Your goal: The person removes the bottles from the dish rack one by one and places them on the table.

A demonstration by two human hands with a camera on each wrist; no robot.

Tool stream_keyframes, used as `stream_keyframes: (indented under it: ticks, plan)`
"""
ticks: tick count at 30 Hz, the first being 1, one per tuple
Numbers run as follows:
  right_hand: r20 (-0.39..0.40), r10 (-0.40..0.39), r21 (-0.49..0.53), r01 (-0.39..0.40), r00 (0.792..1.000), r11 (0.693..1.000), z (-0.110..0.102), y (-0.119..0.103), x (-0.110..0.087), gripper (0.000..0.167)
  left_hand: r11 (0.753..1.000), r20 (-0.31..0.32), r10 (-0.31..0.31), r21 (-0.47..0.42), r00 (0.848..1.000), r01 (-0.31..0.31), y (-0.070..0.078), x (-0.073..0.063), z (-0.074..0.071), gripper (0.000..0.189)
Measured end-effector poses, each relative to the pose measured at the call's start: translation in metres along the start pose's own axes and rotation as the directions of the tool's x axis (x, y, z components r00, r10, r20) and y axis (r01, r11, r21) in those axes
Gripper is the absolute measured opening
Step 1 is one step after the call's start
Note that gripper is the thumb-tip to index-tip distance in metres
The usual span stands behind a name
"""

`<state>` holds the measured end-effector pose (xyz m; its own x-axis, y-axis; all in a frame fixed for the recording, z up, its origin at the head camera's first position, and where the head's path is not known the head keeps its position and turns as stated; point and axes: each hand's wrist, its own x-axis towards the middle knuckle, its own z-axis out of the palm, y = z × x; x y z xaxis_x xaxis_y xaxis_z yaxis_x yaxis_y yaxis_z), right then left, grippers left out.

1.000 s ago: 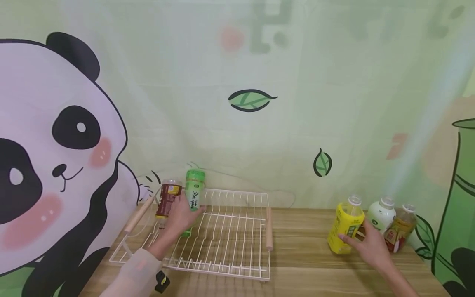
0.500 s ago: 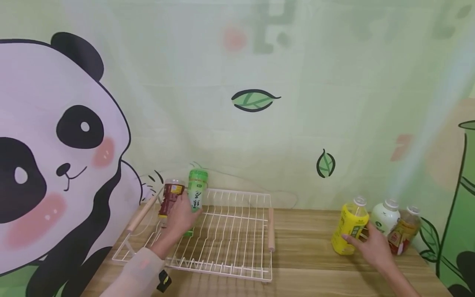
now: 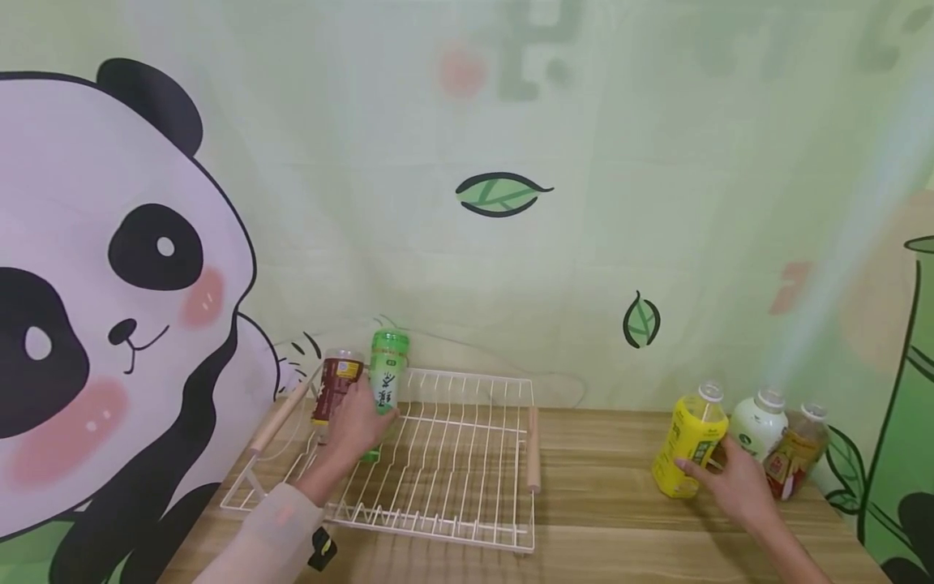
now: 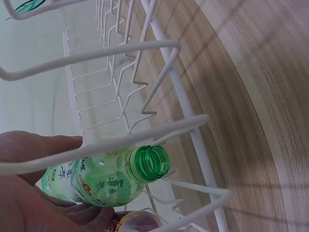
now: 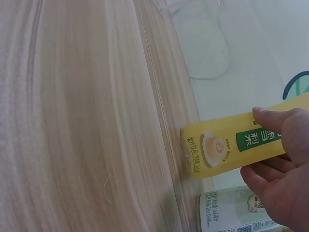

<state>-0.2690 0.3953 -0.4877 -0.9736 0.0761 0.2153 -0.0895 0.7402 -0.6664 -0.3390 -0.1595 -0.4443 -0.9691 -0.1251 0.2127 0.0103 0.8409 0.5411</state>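
My left hand (image 3: 357,423) holds a green tea bottle (image 3: 387,369) upside down in a white wire rack (image 3: 467,462). In the left wrist view, the bottle's open green mouth (image 4: 153,162) sits between the wires. Next to it, at the rack's left end, a dark red bottle (image 3: 338,389) also stands base up, close to my fingers. Over on the right, my right hand (image 3: 740,483) grips a yellow pear drink bottle (image 3: 689,446) round its side, mouth up and slightly tilted. Its label (image 5: 256,137) shows in the right wrist view.
A white milk tea bottle (image 3: 759,422) and a bottle with a red-brown label (image 3: 797,454) stand just right of the yellow one. Wooden handles (image 3: 533,450) flank the rack. A black and yellow object (image 3: 322,550) lies near its front edge on the wooden table (image 3: 584,519).
The yellow bottle leans a little further right in my right hand. My left hand stays on the green bottle; the head view has shifted slightly.
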Motion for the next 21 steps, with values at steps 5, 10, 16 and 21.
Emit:
stream_keyframes:
  ticks: [5, 10, 16, 21]
  plan:
    - [0.001, 0.007, -0.002, -0.007, 1.0, 1.0, 0.0008, 0.0011, -0.0002, 0.079, 1.0, 0.0, 0.001, 0.008, 1.0, -0.001, -0.0005, 0.0016, 0.0017, 0.095]
    - [-0.006, -0.001, -0.007, 0.001, 1.0, 1.0, 0.0004, 0.0008, -0.0007, 0.078, 1.0, 0.003, 0.002, 0.015, 1.0, -0.002, -0.0007, 0.0031, 0.0025, 0.097]
    - [0.003, 0.004, -0.037, -0.004, 1.0, 0.999, 0.0003, 0.0011, -0.0025, 0.079, 1.0, 0.001, 0.017, 0.026, 1.0, -0.017, -0.0025, 0.0026, 0.003, 0.09]
    - [0.006, -0.025, -0.071, 0.025, 1.0, 0.997, 0.0001, 0.0006, -0.0037, 0.074, 1.0, 0.013, 0.01, 0.024, 1.0, -0.011, -0.0029, 0.0021, 0.003, 0.071]
